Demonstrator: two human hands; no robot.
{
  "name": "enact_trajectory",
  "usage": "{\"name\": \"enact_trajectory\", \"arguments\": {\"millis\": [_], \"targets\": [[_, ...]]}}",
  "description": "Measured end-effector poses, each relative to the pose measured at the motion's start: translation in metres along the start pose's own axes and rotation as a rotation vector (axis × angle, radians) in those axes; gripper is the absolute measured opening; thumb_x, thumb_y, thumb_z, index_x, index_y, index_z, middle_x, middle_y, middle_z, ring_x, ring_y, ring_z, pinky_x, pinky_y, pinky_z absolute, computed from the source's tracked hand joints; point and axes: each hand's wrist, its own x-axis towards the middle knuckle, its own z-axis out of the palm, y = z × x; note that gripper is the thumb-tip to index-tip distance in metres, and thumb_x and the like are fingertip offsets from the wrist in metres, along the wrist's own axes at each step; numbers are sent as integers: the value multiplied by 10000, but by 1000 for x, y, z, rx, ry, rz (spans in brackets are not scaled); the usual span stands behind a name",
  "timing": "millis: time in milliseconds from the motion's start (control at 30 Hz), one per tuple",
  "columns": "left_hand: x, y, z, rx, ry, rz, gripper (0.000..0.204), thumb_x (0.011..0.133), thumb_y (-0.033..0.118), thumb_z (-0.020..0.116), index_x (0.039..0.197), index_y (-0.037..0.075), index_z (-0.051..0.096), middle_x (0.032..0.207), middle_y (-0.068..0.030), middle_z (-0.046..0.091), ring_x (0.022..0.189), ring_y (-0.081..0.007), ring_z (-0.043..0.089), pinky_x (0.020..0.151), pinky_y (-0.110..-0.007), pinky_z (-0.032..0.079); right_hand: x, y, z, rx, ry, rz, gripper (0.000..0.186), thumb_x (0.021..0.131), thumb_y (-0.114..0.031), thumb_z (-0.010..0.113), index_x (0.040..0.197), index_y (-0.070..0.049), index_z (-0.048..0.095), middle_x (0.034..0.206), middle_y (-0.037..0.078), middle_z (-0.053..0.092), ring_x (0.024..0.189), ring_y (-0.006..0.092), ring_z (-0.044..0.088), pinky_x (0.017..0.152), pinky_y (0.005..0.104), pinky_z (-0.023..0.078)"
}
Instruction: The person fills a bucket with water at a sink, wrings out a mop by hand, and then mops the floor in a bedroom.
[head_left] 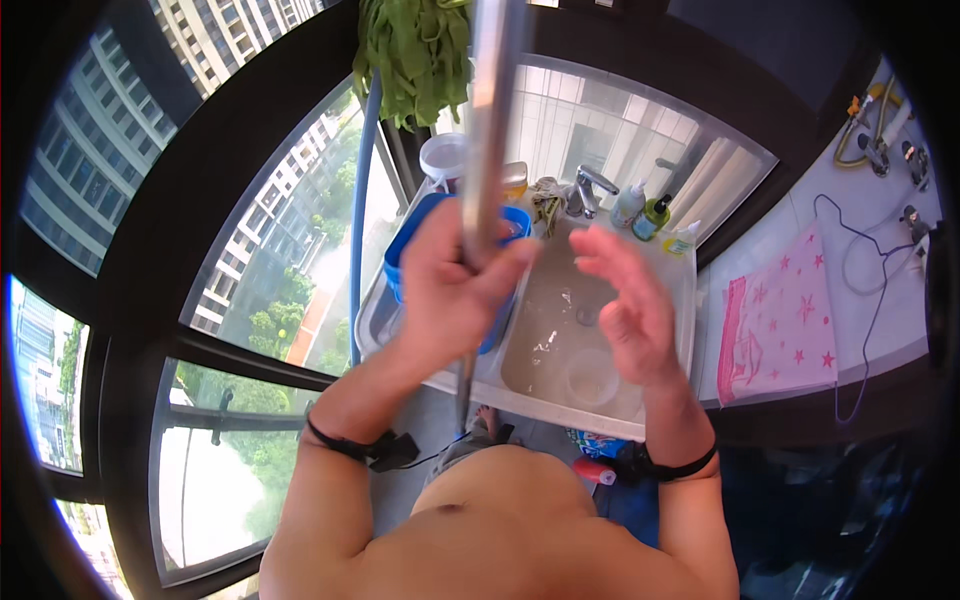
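My left hand (445,290) is wrapped around a long metal pole (490,110), which stands nearly upright before me. The pole's upper part runs out of the picture at the top and is blurred; below the fist it continues toward the floor. Over the sink, beside the pole, my right hand (640,310) is raised with its fingers apart, holding nothing. The white sink (560,400) has a basin with some water and a round translucent shape in it. A blue plastic tub (395,265) sits at the sink's left side, partly hidden by my left hand.
Green strips like a mop head (415,60) hang by a blue pole (365,230) at the window. Behind the basin are a faucet (590,190), a cloth (548,205) and bottles (650,218). A pink-patterned towel (785,320) and a wire hanger (880,290) are at right.
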Motion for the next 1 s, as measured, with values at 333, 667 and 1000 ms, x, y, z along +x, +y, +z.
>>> {"name": "enact_trajectory", "arguments": {"millis": [333,667,1000], "targets": [[-102,-56,24,59,-800,83,237,848,143,688,1050,33,632,980,-105,640,897,-223,625,758,-344,496,-64,-80,-24,241,415,172,491,852,67,520,1320,17,381,708,51,480,476,87,438,440,237,421],[-12,-286,-227,152,139,-942,725,869,616,516,1365,94,428,1339,-138,462,1171,-271,481,896,-476,417,-179,-103,-60,-38,771,263,335,896,-28,564,1218,11,481,607,7,427,403,62,401,381,216,401],[48,-352,-200,-579,-131,-1127,339,959,239,465,1176,6,582,1167,-158,637,1054,-264,619,873,-422,531,-214,-118,-14,-282,982,364,322,881,21,513,1202,6,486,636,9,429,413,65,405,382,221,414]]}}
